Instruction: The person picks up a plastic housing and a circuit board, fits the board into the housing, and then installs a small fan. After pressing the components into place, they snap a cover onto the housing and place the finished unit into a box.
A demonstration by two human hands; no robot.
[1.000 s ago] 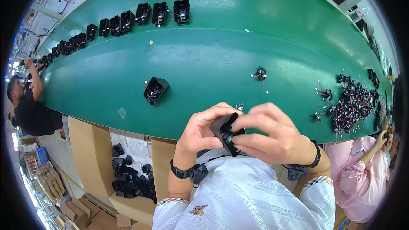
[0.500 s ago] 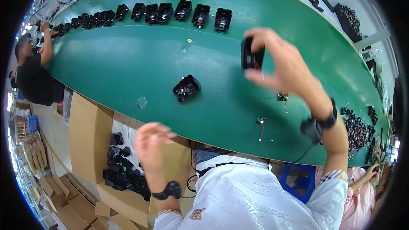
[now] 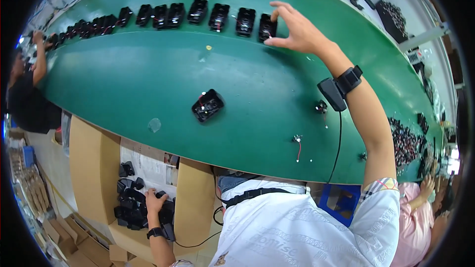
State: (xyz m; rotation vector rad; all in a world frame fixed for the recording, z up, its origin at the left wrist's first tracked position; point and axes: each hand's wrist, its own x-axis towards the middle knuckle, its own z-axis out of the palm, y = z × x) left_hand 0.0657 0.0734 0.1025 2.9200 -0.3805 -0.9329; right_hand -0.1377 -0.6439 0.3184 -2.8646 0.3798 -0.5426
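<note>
Right hand (image 3: 300, 30) has carried its black shell (image 3: 267, 27) out to the row since half a second ago; left hand (image 3: 155, 202) has dropped into the cardboard box (image 3: 193, 200). Landmark: lone shell (image 3: 208, 105) on the table (image 3: 247, 153). Right hand is beyond it and to the right, thumb and fingers spread in a C about the carried shell; can't tell if they touch. Right arm reaches forward, elbow slightly bent, forearm angled leftward, wrist module (image 3: 331, 95) strapped on. Carried shell is the right end of the shell row (image 3: 218, 17), all beyond the lone shell. Left hand is nearer the person and left of the lone shell, fingers at black parts (image 3: 131, 195); can't tell the grip. Two wired pieces (image 3: 297, 140) lie right of the lone shell.
</note>
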